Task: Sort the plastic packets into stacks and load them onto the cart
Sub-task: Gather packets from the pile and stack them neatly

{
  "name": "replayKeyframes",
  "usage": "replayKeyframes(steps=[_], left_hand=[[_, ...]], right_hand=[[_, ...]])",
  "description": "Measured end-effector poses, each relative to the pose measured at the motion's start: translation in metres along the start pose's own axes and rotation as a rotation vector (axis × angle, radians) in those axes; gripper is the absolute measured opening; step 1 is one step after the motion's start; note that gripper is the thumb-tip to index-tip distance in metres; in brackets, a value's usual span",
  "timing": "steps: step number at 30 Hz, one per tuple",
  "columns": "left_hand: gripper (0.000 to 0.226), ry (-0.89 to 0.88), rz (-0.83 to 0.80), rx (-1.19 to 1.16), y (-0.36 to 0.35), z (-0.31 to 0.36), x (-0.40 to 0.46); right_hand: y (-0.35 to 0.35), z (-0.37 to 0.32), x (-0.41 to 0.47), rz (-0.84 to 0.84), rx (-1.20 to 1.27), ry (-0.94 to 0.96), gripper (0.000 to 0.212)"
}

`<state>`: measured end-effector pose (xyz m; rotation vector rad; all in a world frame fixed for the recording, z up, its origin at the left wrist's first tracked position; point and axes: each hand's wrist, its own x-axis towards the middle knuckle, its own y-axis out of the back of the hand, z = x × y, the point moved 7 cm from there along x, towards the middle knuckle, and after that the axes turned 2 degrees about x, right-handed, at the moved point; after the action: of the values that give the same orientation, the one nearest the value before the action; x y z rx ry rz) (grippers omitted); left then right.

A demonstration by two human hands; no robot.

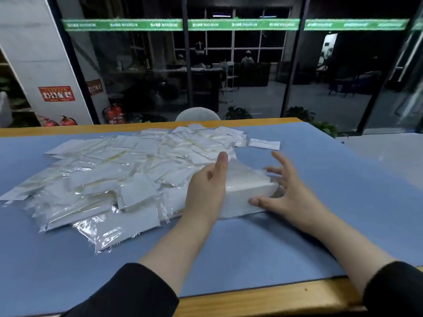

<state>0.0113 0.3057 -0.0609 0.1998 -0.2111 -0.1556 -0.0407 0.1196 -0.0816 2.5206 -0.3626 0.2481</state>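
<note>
A wide loose heap of clear plastic packets (109, 177) with white inserts covers the left and middle of the blue mat (229, 255). At its right end stands a squared-up white stack of packets (246, 191). My left hand (207, 187) lies flat against the stack's left side, thumb pointing up. My right hand (282, 191) is at the stack's right side with fingers spread, thumb touching the near corner. One stray packet (263, 143) lies apart at the back right. No cart is in view.
The mat lies on a wooden table (263, 300). A white chair back (197, 114) stands beyond the far edge. Behind it is a dark glass wall, with red fire extinguishers (113, 113) on the floor at the left.
</note>
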Motion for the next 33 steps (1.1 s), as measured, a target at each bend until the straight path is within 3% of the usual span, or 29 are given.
replayKeyframes(steps=[2, 7, 10, 14, 17, 20, 26, 30, 33], left_hand=[[0.051, -0.037, 0.056, -0.035, -0.003, 0.003, -0.005], [0.055, -0.04, 0.192, -0.125, -0.004, -0.001, -0.009], [0.046, -0.069, 0.278, -0.155, 0.003, -0.001, -0.01], [0.069, -0.104, 0.247, -0.126, 0.0, -0.001, -0.007], [0.022, -0.05, 0.245, -0.023, -0.003, -0.013, 0.002], [0.011, 0.007, 0.19, -0.066, -0.01, -0.019, 0.003], [0.017, -0.034, 0.161, -0.059, -0.016, -0.017, 0.001], [0.041, -0.026, 0.103, -0.021, -0.022, -0.014, -0.003], [0.047, -0.006, 0.107, -0.071, -0.02, -0.015, -0.004]], right_hand=[[-0.003, 0.001, -0.001, -0.053, 0.019, -0.011, 0.087], [-0.001, -0.009, -0.006, 0.045, -0.055, 0.163, 0.047], [-0.004, -0.012, -0.008, 0.007, -0.109, 0.256, 0.042], [-0.007, -0.011, -0.007, -0.003, -0.127, 0.281, 0.041], [-0.006, -0.01, -0.008, -0.012, -0.1, 0.237, 0.049], [-0.009, -0.008, -0.008, -0.066, -0.081, 0.212, 0.053], [-0.013, -0.002, -0.009, -0.153, -0.041, 0.148, 0.047], [-0.011, -0.001, -0.008, -0.133, -0.042, 0.134, 0.036], [-0.008, 0.001, -0.007, -0.094, -0.049, 0.132, 0.034]])
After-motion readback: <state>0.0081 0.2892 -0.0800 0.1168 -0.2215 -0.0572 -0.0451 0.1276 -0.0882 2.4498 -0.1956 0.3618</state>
